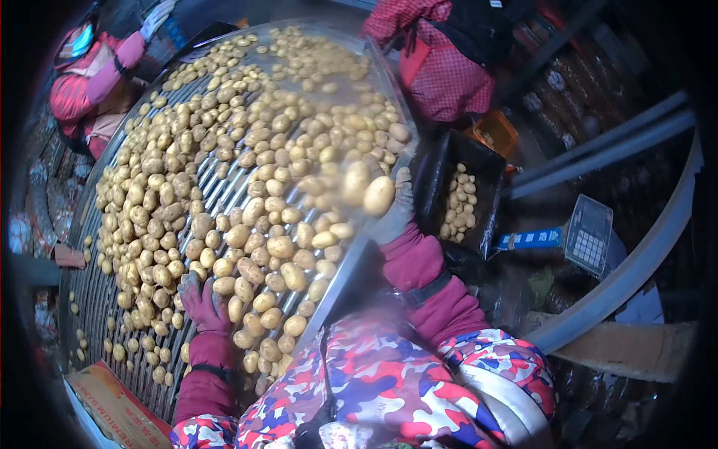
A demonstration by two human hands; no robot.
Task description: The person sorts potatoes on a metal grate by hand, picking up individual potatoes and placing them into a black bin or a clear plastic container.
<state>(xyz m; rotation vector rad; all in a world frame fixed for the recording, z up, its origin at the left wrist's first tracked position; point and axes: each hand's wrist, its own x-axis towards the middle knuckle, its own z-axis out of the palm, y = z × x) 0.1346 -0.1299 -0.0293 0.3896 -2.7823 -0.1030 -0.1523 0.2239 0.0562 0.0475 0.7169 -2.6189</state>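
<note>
Many potatoes lie spread over a slatted metal table. My left hand, in a purplish glove, rests among them at the near side with its fingers spread, touching potatoes. Over the table's right edge, my gloved right hand holds a large potato. A second, blurred potato overlaps it just to the left. Part of the right hand's fingers is hidden behind the potatoes.
A black crate with potatoes stands right of the table, near an orange basket and a scale display. Co-workers in red and pink stand at the far side. A printed carton lies front left.
</note>
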